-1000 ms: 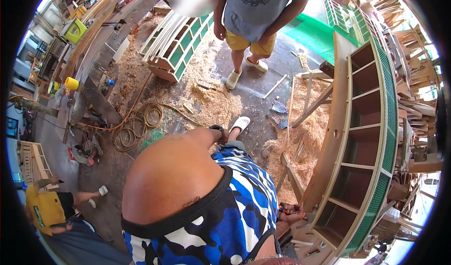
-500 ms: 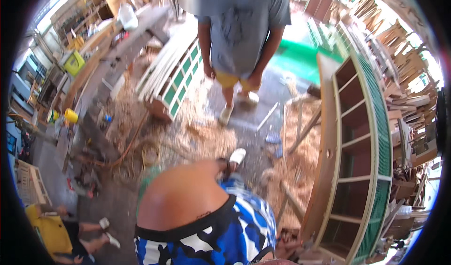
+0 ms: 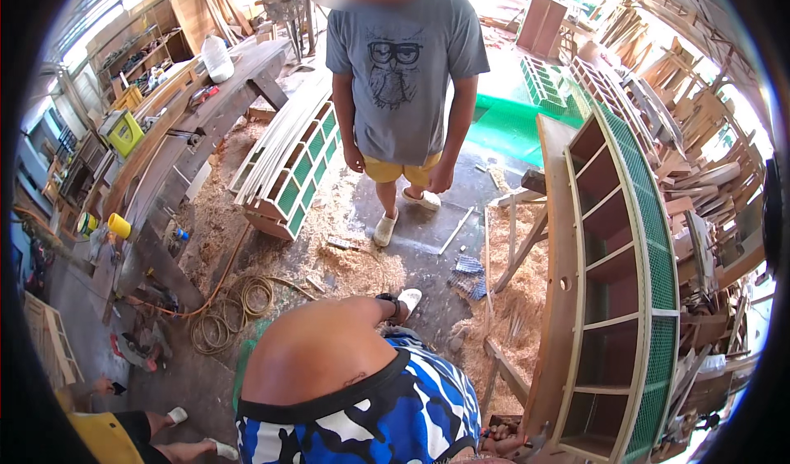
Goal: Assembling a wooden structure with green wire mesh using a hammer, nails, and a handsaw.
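Note:
Below me are my bare belly and blue camouflage top. My left hand, dark band at the wrist, is mostly hidden beyond the belly; its fingers are unclear. At the lower right my right hand is closed around something small that I cannot make out, beside a long wooden board. Along that board runs a long framed cabinet with brown compartments and green mesh on its outer side.
A person in a grey shirt stands ahead, another in yellow is at lower left. Around are a mesh-panelled frame bearing white strips, wood shavings, coiled hoses, a bench and stacked timber.
My view has tilted up, so the scene sits lower in the picture and more of the grey-shirted person shows. That person's hands hang lower at the sides.

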### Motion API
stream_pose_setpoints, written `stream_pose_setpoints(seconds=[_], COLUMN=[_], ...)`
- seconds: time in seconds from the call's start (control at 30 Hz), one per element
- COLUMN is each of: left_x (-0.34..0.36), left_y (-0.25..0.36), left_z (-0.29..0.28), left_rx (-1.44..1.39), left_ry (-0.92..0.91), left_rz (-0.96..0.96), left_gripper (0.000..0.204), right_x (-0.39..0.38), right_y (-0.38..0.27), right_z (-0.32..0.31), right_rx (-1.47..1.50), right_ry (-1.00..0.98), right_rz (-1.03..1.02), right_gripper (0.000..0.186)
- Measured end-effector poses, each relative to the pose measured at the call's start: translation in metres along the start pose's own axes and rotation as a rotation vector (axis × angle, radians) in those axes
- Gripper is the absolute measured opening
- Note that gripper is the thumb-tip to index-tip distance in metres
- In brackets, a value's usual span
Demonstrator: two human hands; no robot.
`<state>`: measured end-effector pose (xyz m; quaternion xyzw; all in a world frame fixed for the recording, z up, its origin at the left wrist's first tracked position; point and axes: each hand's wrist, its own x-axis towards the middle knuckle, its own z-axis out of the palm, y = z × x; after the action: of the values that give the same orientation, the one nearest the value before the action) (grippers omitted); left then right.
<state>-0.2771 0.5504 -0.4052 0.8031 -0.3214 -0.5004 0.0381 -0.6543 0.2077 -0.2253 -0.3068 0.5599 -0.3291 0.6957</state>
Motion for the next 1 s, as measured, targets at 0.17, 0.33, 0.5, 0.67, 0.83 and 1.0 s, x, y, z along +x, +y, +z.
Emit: stream_pose_setpoints(seconds=[0.17, 0.33, 0.5, 0.67, 0.83, 1.0], left_x=[-0.007, -0.011, -0.016, -0.015, -0.017, -0.024], left_y=[-0.004, -0.006, -0.007, -0.008, -0.002, 0.001], left_z=[0.012, 0.022, 0.024, 0.025, 0.017, 0.02], left_rx=[-0.022, -0.037, -0.03, -0.059, -0.111, -0.156], left_ry=[0.002, -0.004, 0.008, 0.06, 0.074, 0.077], left_rz=[-0.023, -0.035, -0.04, -0.034, -0.028, -0.029], left_gripper=[0.032, 0.031, 0.031, 0.031, 0.031, 0.031], right_x=[-0.004, -0.014, -0.007, 0.005, -0.005, -0.01], right_y=[0.002, -0.009, -0.011, -0.012, -0.014, -0.011], right_z=[0.01, 0.021, 0.011, -0.001, 0.007, 0.019], right_rx=[0.016, 0.032, -0.062, -0.057, -0.07, -0.063], right_ry=[0.016, -0.021, -0.159, -0.264, -0.242, -0.241], right_rz=[0.0, 0.035, 0.022, 0.052, 0.056, 0.06], right_gripper=[0.034, 0.034, 0.031, 0.031, 0.031, 0.031])
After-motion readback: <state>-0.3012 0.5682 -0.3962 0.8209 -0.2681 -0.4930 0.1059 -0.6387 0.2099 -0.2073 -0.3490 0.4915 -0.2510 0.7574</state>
